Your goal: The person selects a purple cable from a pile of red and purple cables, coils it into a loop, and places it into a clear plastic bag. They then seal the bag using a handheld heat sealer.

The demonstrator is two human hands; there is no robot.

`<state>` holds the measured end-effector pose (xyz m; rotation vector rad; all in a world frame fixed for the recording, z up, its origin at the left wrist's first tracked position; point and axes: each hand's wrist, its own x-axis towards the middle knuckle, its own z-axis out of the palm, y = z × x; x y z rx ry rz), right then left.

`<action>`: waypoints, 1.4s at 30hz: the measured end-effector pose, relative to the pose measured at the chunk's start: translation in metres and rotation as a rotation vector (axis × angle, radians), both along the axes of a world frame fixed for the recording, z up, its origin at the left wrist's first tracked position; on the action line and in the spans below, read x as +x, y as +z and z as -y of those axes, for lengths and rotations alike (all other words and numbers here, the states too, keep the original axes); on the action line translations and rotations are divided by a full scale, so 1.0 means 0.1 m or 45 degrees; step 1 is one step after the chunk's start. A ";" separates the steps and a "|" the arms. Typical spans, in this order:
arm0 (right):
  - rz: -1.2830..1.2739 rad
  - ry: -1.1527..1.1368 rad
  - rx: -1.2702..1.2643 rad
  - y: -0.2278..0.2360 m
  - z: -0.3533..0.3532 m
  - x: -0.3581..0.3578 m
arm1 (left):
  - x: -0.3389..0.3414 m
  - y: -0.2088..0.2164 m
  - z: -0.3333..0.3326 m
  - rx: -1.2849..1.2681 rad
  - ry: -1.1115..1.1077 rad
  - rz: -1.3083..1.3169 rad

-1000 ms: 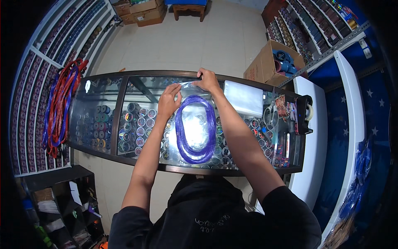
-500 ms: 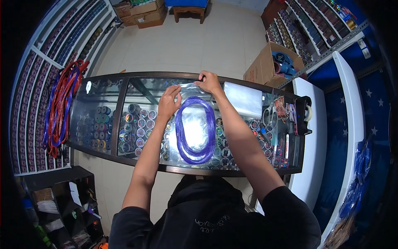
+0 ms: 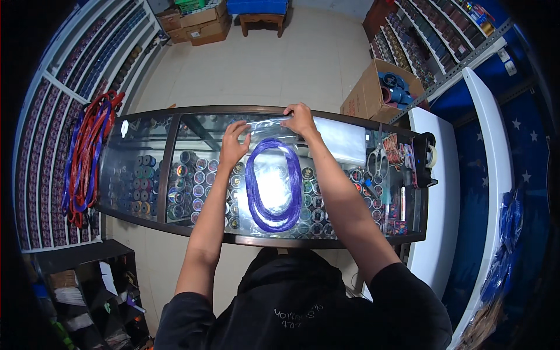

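A coil of shiny purple cord point(image 3: 252, 195) lies in a long loop inside a clear plastic bag point(image 3: 269, 129), flat on the glass-topped counter point(image 3: 201, 238). At the bag's far end, my left hand point(image 3: 234, 144) has the left corner between curved fingers and thumb. My right hand point(image 3: 300, 120) pinches the same end at its right corner. Between the two hands the film is drawn taut, a little beyond the coil. Bright glare fills the middle of the loop. The fingertips' exact hold on the thin film is hard to see.
Right of my right forearm are a stack of clear bags point(image 3: 341, 142), scissors point(image 3: 378, 160), a marker point(image 3: 403, 203) and a tape dispenser point(image 3: 429, 160). Red and purple cord hanks point(image 3: 90, 157) hang at left. A cardboard box point(image 3: 364, 90) stands beyond the counter.
My hands have spread slightly apart, the right one moving a little rightward and the left a little leftward. The bag's far end now looks straighter between them. The coil stays in place.
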<state>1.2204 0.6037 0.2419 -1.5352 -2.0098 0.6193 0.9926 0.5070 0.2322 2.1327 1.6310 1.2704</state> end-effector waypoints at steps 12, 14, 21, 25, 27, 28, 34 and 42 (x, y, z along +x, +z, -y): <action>-0.289 -0.055 -0.280 0.11 0.00 0.12 | -0.09 -0.04 -0.39 -0.358 0.124 0.070; -0.326 -0.029 -0.289 0.18 0.04 0.12 | -0.11 -0.06 -0.39 -0.396 0.126 0.023; -0.664 -0.047 -0.463 0.29 0.02 0.20 | -0.16 0.00 -0.42 -0.615 0.035 0.481; -0.811 0.006 -0.562 0.39 0.03 0.25 | -0.19 0.08 -0.39 -0.749 -0.153 0.793; -0.851 0.048 -0.579 0.45 0.05 0.28 | -0.18 0.15 -0.36 -0.746 -0.177 0.820; -0.889 0.068 -0.594 0.47 0.05 0.30 | -0.17 0.19 -0.34 -0.756 -0.176 0.866; -1.089 0.123 -0.766 0.58 0.10 0.36 | -0.17 0.26 -0.32 -0.735 -0.178 1.010; -0.985 0.142 -0.707 0.60 0.12 0.36 | -0.12 0.28 -0.29 -0.696 -0.193 1.121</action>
